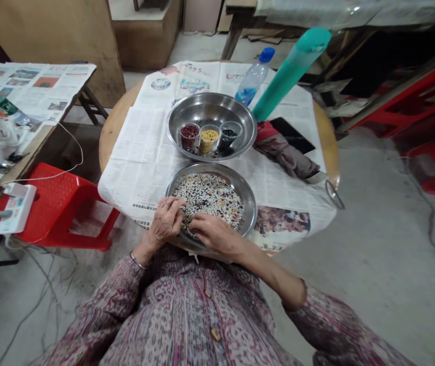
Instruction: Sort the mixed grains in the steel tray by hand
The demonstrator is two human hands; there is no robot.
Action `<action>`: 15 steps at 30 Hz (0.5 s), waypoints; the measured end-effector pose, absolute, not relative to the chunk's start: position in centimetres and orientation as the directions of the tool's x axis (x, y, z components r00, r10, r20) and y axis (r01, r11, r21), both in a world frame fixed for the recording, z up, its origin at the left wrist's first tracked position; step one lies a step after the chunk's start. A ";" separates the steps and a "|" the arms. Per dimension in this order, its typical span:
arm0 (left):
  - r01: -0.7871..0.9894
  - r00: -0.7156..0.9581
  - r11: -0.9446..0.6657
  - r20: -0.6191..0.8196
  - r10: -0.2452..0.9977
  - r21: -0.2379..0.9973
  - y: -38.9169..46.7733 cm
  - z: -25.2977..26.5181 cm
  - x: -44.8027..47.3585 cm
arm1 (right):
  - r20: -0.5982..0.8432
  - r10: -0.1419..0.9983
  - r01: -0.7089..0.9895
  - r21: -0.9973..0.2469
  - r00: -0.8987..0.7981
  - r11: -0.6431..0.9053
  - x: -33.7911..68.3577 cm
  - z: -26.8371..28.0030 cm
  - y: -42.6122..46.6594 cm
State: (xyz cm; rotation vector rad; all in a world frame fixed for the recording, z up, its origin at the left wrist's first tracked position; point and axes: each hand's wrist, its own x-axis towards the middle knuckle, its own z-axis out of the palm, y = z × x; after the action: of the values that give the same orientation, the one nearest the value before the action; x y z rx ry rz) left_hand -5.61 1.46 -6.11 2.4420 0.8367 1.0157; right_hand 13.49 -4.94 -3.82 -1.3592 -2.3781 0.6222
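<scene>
A round steel plate (251, 206) in front of me holds a spread of mixed grains (210, 198), mostly white, with dark red, yellow and black ones among them. My left hand (166, 219) rests at the plate's left rim, its fingers curled in. Over the near edge of the grains, my right hand (215, 231) points its bent fingers down together. What either hand's fingertips hold is hidden. Behind the plate, a larger steel basin (210, 107) contains a clear cup of red beans (189, 134), a cup of yellow grains (209, 138) and a cup of black beans (228, 134).
Newspaper (137, 147) covers the round table. Beyond the basin stand a plastic bottle (253, 76) and a tall green cylinder (291, 73). A folded umbrella (286, 152) and a dark phone (293, 134) lie right. A red stool (61, 203) with a power strip (17, 208) is left.
</scene>
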 end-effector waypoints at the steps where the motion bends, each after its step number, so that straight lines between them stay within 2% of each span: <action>1: 0.380 0.565 -0.758 0.516 0.644 0.530 1.5 -6.2 -5.6 | 0.077 0.843 0.718 -0.485 -0.533 0.499 13.0 -3.9 -5.0; 3: 0.386 0.566 -0.749 0.502 0.653 0.539 1.5 -6.3 -5.6 | 0.096 0.837 0.758 -0.380 -0.538 0.531 12.7 -4.0 -4.4; 6: 0.419 0.569 -0.734 0.475 0.671 0.535 1.3 -6.2 -5.7 | 0.148 0.925 0.891 -0.253 -0.349 0.376 14.3 -4.1 -2.8; 9: 0.485 0.547 -0.738 0.496 0.674 0.469 1.0 -5.6 -5.8 | 0.233 0.967 0.952 -0.257 -0.107 0.167 16.9 -3.9 -2.1; 11: 0.526 0.547 -0.751 0.518 0.658 0.399 0.9 -4.7 -5.8 | 0.247 0.969 0.952 -0.292 -0.014 0.089 18.4 -3.7 -2.6; 13: 0.539 0.601 -0.771 0.487 0.634 0.338 0.8 -3.7 -5.5 | 0.205 0.978 0.949 -0.314 0.032 0.034 19.3 -3.7 -3.3; 15: 0.557 0.673 -0.777 0.387 0.630 0.295 1.1 -2.8 -4.8 | 0.136 0.990 0.950 -0.313 0.048 -0.003 19.5 -3.9 -3.8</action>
State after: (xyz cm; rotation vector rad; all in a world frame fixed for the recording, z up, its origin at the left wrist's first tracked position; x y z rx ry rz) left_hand -4.82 1.10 -2.77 2.7327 0.9759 0.7183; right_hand 19.50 -3.80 -3.94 -2.0133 -1.9614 0.1749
